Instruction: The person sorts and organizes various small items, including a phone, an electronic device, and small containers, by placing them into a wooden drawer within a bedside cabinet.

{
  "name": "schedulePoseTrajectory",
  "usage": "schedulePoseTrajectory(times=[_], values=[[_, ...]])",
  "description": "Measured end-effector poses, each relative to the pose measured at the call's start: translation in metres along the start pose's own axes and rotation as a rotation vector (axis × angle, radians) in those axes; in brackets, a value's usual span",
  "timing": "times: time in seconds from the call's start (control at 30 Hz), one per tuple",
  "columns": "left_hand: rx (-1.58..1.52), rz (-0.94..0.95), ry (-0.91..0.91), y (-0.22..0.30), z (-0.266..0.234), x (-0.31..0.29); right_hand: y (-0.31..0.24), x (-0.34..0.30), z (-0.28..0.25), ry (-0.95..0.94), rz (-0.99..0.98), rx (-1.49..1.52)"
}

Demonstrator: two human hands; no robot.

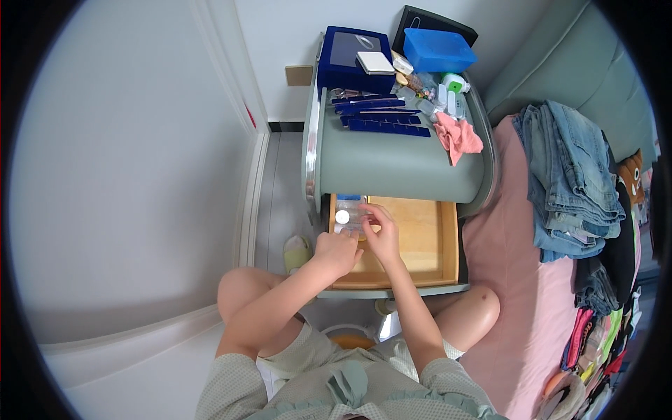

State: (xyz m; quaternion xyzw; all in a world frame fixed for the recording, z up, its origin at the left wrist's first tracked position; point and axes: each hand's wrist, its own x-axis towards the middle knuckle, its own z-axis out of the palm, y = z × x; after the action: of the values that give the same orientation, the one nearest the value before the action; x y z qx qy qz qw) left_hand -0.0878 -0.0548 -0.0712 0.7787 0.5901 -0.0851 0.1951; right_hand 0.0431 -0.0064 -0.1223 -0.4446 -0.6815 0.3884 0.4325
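Nearest the camera, the person kneels on the floor, both forearms running up from the lower edge into the open wooden drawer (420, 241) of a grey-green nightstand (392, 164). The left hand (337, 250) hovers over the drawer's left front part, its fingers curled downward; whether that grip is closed on anything cannot be told, since the palm hides what lies beneath. The right hand (381, 234) sits just beside it, slightly farther in, with thumb and forefinger pinched on the edge of a small clear plastic container (350, 215). That container lies in the drawer's back-left corner, touching the fingertips of the right hand and just beyond the knuckles of the left, so it lies ahead of both hands and a little to the left; the right hand is the one in contact. Its long axis seems to run front to back along the drawer's left wall, though the blur makes this uncertain. The rest of the drawer floor shows bare wood. Farther off, the nightstand top carries dark blue strips (381, 115), a pink cloth (458, 136), a dark blue box (353, 59) and a blue lidded tub (439, 49). To the right lies a bed with folded jeans (570, 182).
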Motion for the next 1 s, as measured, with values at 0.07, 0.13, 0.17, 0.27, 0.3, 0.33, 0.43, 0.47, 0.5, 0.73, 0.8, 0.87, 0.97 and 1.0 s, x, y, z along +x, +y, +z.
schedulePoseTrajectory(times=[0.07,0.13,0.17,0.27,0.3,0.33,0.43,0.47,0.5,0.73,0.8,0.87,0.97,1.0], values=[[-0.043,0.007,0.114,0.000,-0.009,0.001,-0.005,0.004,-0.004,0.033,-0.013,0.021],[-0.095,0.009,0.169,0.000,-0.025,0.001,-0.010,0.012,-0.007,0.045,-0.019,0.044],[-0.149,0.014,0.226,0.000,-0.036,0.002,-0.015,0.017,-0.010,0.058,-0.024,0.064],[-0.339,-0.009,0.262,-0.006,-0.061,0.015,-0.030,0.036,-0.019,0.100,-0.077,0.077],[-0.412,-0.025,0.385,-0.005,-0.069,0.016,-0.035,0.043,-0.021,0.120,-0.106,0.071],[-0.408,-0.022,0.387,-0.007,-0.071,0.022,-0.041,0.051,-0.024,0.124,-0.110,0.071],[-0.607,-0.004,0.669,-0.012,-0.091,0.031,-0.060,0.074,-0.031,0.145,-0.152,0.034],[-0.607,0.004,0.675,-0.011,-0.099,0.034,-0.063,0.082,-0.033,0.150,-0.160,0.029],[-0.686,0.013,0.736,-0.010,-0.107,0.037,-0.066,0.090,-0.035,0.180,-0.184,0.022],[-0.705,0.212,1.038,-0.022,-0.140,0.067,-0.080,0.142,-0.045,0.265,-0.289,-0.075],[-0.576,0.161,1.159,-0.032,-0.143,0.081,-0.086,0.155,-0.045,0.277,-0.316,-0.166],[-0.572,0.164,1.154,-0.040,-0.147,0.094,-0.084,0.169,-0.045,0.277,-0.353,-0.195],[-0.570,0.129,1.163,-0.042,-0.154,0.110,-0.084,0.189,-0.047,0.284,-0.389,-0.300],[-0.570,0.128,1.169,-0.041,-0.154,0.116,-0.083,0.194,-0.047,0.283,-0.394,-0.300]])
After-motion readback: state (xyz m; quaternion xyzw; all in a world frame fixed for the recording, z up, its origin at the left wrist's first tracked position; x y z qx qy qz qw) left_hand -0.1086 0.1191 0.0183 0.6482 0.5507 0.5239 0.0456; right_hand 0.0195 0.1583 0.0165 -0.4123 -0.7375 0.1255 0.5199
